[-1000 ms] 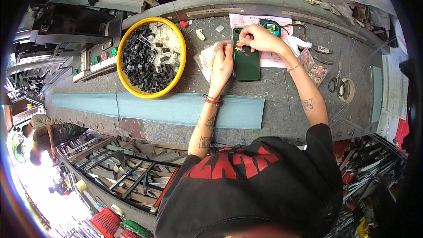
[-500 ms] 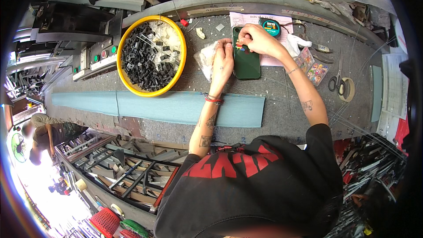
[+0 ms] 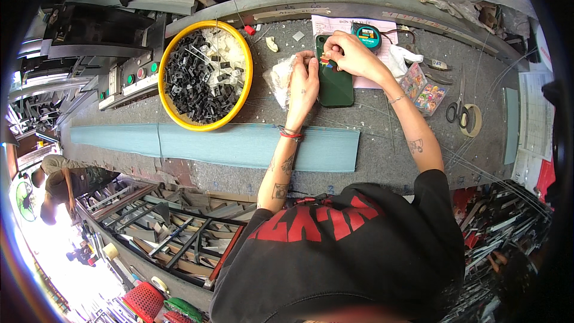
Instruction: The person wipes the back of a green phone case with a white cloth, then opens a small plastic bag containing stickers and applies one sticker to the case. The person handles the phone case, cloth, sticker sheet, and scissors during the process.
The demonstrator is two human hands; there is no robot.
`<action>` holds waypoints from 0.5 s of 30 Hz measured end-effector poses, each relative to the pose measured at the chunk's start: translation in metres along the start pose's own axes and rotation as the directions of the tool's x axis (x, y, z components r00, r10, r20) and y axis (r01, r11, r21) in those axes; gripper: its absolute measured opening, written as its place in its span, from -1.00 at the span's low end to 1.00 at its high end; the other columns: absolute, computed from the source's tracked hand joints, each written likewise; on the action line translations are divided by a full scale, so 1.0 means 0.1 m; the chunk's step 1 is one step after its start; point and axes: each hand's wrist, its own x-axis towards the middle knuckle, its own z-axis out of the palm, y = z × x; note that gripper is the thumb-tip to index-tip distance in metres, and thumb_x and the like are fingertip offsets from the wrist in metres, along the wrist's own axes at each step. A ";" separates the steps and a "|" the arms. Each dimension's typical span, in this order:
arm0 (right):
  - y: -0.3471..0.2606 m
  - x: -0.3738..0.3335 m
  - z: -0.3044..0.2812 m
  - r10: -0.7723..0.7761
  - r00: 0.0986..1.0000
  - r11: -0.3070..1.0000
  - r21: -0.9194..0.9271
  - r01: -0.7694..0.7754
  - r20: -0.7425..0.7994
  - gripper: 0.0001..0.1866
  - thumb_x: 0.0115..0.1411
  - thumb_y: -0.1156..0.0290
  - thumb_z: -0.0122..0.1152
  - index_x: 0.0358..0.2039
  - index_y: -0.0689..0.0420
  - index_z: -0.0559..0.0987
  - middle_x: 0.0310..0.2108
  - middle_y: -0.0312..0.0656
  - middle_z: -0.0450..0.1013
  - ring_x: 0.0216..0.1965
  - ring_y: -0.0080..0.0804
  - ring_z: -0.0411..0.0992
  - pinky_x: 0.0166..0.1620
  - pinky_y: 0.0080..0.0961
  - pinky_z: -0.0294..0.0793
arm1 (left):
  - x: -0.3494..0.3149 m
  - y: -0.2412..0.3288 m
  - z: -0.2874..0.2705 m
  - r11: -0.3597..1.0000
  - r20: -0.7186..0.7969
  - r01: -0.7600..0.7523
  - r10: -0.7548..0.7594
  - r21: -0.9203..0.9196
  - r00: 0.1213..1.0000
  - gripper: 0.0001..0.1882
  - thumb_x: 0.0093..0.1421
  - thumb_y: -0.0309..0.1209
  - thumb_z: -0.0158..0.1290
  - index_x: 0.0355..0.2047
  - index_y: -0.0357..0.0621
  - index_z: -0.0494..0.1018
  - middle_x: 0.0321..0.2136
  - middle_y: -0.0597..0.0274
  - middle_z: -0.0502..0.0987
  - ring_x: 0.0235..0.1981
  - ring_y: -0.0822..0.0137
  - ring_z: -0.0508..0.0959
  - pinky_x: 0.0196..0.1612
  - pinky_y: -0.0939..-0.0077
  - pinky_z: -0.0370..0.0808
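Observation:
A smartphone (image 3: 336, 91) in a dark green case lies back up on the grey workbench, with a small colourful sticker (image 3: 328, 62) on its upper part. My left hand (image 3: 304, 82) holds the phone's left edge, fingers bent and thumb against its side. Over the upper back is my right hand (image 3: 354, 58), its fingers curled in a pinch at the sticker; whether they grip its edge is hidden. Beside my left hand sits a clear plastic bag (image 3: 277, 84) with pale contents. A teal and black tape measure (image 3: 367, 36) rests by my right hand on a pink printed sheet (image 3: 388, 30).
A yellow-rimmed basket (image 3: 245, 93) of black and white plastic parts stands left. Long blue-grey strips (image 3: 239, 143) lie along the front. To the right are colourful sticker packs (image 3: 429, 98), scissors (image 3: 459, 107), a tape roll (image 3: 472, 121) and thin wires. Another person (image 3: 66, 182) bends at far left.
Both hands keep nearly the same places at the phone, with only slight shifts of the fingers. Nothing has been picked up or let go.

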 end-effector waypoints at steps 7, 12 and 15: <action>-0.01 -0.05 0.02 0.053 0.998 0.979 0.196 -0.057 0.027 -0.94 0.10 0.59 0.09 -0.48 0.30 0.44 -0.45 -0.17 0.30 -0.63 -0.47 0.40 -0.51 -0.52 0.42 | -0.02 0.02 0.01 0.992 -0.012 -0.070 0.072 0.107 0.997 -0.77 0.28 -0.40 -0.11 -0.12 -0.27 0.32 -0.36 0.14 0.47 -0.31 0.38 0.45 -0.18 0.49 0.39; -0.01 -0.08 0.02 0.048 0.997 0.972 0.227 -0.060 0.059 -0.93 0.13 0.59 0.10 -0.46 0.28 0.42 -0.43 -0.30 0.22 -0.44 -0.60 0.31 -0.48 -0.68 0.55 | -0.02 0.02 0.02 0.999 -0.005 -0.034 0.034 0.026 0.999 -0.77 0.27 -0.43 -0.12 -0.12 -0.30 0.31 -0.38 0.05 0.48 -0.33 0.27 0.48 -0.21 0.41 0.41; 0.00 -0.10 0.03 0.017 0.998 0.965 0.260 -0.030 0.054 -0.94 0.14 0.61 0.09 -0.46 0.28 0.42 -0.41 -0.31 0.22 -0.42 -0.62 0.30 -0.45 -0.70 0.55 | -0.02 0.01 0.03 0.999 -0.014 -0.037 0.038 0.022 0.999 -0.76 0.26 -0.44 -0.12 -0.12 -0.31 0.31 -0.39 0.02 0.49 -0.34 0.22 0.50 -0.23 0.36 0.41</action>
